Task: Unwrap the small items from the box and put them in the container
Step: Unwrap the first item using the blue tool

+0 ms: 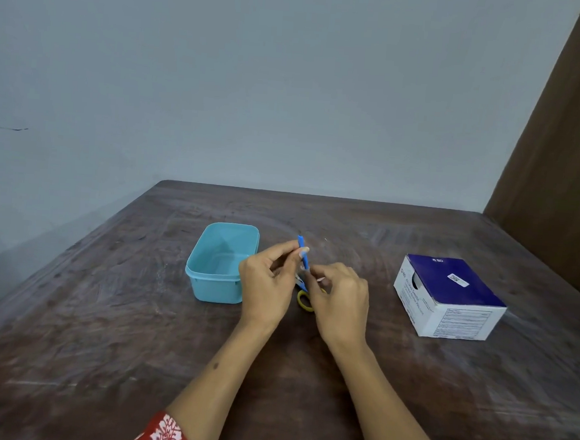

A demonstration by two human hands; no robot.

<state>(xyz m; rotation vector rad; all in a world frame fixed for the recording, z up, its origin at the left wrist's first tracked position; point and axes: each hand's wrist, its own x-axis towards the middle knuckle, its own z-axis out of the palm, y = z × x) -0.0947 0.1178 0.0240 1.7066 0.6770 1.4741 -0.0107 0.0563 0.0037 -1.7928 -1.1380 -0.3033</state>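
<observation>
On the left I see the blue container sitting on the table. It has no lid on, and I cannot see anything inside it, though my left hand covers one corner.

Next comes my left hand, held up just beside the container. Its fingers are close together and pinch the top part of a small blue item. The item is thin and long, and it stands almost straight up in the air, above the table.

My right hand is just to the right, very near the left one. Its fingers are curled in and seem to pinch the bottom end of the same blue item. The picture is a bit blurry there, so I am not fully sure of the hold.

Under my hands lies something with a yellow ring, maybe scissors. Most of it is hidden.

Far to the right sits the box, white with a dark blue top. It is well apart from my hands.

I think I am in the unwrap step. The item is out of the box but not yet in the container. Next I think I must pull the two ends apart to open the wrap, holding tight so the little thing does not slip. Then I must move it left and drop it in the container.
</observation>
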